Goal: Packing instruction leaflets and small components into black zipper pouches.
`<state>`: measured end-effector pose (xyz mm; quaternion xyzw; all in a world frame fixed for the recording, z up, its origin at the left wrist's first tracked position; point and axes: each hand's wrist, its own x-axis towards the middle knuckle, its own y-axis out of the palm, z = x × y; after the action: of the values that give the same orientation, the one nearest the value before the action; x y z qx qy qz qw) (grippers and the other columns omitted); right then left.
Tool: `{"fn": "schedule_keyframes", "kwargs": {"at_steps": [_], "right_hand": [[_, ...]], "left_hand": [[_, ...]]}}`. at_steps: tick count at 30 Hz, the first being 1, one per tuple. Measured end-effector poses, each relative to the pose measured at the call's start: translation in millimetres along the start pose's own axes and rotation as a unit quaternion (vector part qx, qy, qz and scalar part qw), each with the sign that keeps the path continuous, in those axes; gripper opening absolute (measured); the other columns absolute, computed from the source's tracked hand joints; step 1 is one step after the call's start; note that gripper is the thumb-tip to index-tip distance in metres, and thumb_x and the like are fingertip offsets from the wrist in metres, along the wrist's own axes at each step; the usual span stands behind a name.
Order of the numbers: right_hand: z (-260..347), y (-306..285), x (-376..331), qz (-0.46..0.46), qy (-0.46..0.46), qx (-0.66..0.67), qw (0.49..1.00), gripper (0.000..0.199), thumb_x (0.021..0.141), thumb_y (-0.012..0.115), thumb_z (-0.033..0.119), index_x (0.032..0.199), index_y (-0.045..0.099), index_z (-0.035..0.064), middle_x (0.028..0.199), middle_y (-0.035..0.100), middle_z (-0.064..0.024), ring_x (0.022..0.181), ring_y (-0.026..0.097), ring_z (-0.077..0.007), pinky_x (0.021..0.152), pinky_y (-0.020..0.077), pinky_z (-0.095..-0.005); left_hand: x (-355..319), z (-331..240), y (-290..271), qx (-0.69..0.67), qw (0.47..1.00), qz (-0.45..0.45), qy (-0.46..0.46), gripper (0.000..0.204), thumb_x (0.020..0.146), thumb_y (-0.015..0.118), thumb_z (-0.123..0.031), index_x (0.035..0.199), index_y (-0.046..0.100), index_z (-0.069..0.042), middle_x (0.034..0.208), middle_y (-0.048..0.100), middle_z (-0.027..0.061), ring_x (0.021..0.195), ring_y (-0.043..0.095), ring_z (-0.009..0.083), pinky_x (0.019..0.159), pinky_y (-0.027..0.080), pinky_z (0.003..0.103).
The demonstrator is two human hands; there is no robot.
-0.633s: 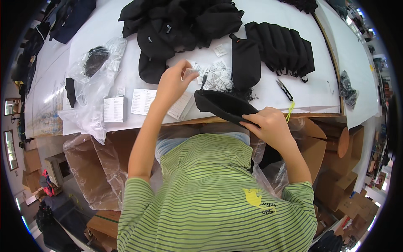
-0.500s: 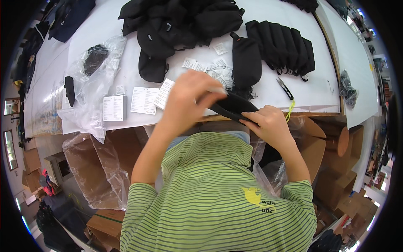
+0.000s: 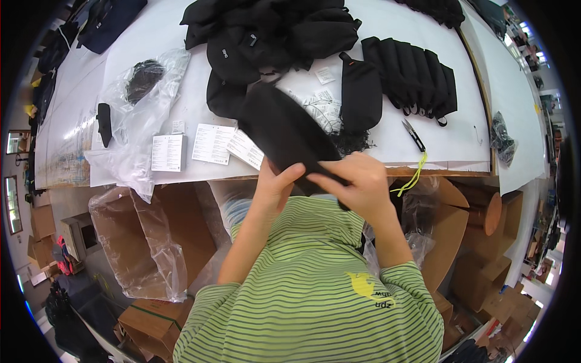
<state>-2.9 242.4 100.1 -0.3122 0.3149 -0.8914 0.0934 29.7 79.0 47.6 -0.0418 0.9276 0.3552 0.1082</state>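
Surface (image 3: 451, 148): smooth white sheeting, scuffed and stained toward the left, with a brown edge along the near side.
Black pouch (image 3: 290, 127): soft matte cloth, long with a rounded far end, slightly blurred; it slants up and to the left across the near edge, in front of the person. Whether it touches the sheeting I cannot tell.
Left hand (image 3: 273, 186): grip narrow, thumb pressed on the pouch's near end, the other fingers mostly hidden.
Right hand (image 3: 358, 183): grip pinching the cloth between thumb and forefinger, just beside the left thumb.
Heap (image 3: 272, 33): crumpled black cloth goods, rounded and loosely folded, at the far side.
Row (image 3: 408, 75): flat black pouches overlapping like slats, small loops along their near ends.
Single pouch (image 3: 361, 94): slim, dark, round at the bottom, between heap and row.
Tags (image 3: 327, 106): thin white printed slips, with black cords (image 3: 351, 143) tangled just beside.
Cards (image 3: 210, 144): stiff white rectangles, flat, left of the held pouch.
Plastic bag (image 3: 124, 148): clear, wrinkled, glossy.
Snips (image 3: 415, 135): slender pointed metal blades, dark handle, bright yellow string (image 3: 413, 176) hanging over the edge.
Cartons (image 3: 115, 248): brown cardboard below, draped in clear film.
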Motion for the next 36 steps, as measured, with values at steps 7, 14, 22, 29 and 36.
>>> {"fn": "schedule_keyframes", "kwargs": {"at_steps": [7,14,22,29,36], "right_hand": [[11,26,-1,-0.032,0.010,0.054,0.998,0.026,0.069,0.080,0.021,0.087,0.070,0.0053,0.055,0.055,-0.0031,0.047,0.050,-0.0175,0.048,0.0390,-0.0290],[17,22,-11,-0.025,0.118,0.069,0.990,0.031,0.068,0.081,0.022,0.090,0.069,0.0049,0.050,0.043,-0.0013,0.043,0.041,-0.0141,0.045,0.0321,-0.0279],[-2,24,-16,-0.007,0.085,0.152,0.985,0.018,0.079,0.074,0.018,0.083,0.065,0.0034,0.050,0.043,0.0007,0.044,0.038,-0.0090,0.044,0.0286,-0.0263],[-28,38,-40,-0.010,0.248,0.219,0.944,0.019,0.096,0.053,0.019,0.100,0.058,0.0011,0.061,0.052,0.0009,0.056,0.041,-0.0016,0.049,0.0298,-0.0212],[-34,25,-2,-0.127,0.261,0.481,0.827,0.040,0.097,0.052,0.026,0.121,0.055,-0.0058,0.113,0.060,-0.0067,0.097,0.054,-0.0089,0.088,0.0413,-0.0225]], "left_hand": [[0,-12,0,-0.073,0.993,-0.077,0.047,0.036,0.074,0.074,-0.002,0.106,0.057,-0.001,0.095,0.064,0.0070,0.085,0.063,0.0183,0.079,0.051,0.030],[-2,-9,5,-0.094,0.992,-0.079,0.025,0.037,0.076,0.072,-0.003,0.110,0.056,-0.002,0.098,0.063,0.0071,0.089,0.062,0.0181,0.080,0.052,0.030],[1,-14,16,-0.078,0.989,-0.129,-0.002,0.039,0.077,0.072,-0.005,0.112,0.055,-0.002,0.101,0.062,0.0073,0.090,0.062,0.0175,0.081,0.052,0.030],[0,-13,13,0.006,0.996,-0.090,0.014,0.042,0.072,0.076,-0.003,0.110,0.057,0.001,0.100,0.064,0.0084,0.088,0.064,0.0165,0.078,0.053,0.029],[-7,-16,21,0.099,0.989,0.029,-0.107,0.040,0.069,0.079,-0.005,0.104,0.061,0.004,0.095,0.067,0.0094,0.081,0.065,0.0147,0.074,0.053,0.027]]}}
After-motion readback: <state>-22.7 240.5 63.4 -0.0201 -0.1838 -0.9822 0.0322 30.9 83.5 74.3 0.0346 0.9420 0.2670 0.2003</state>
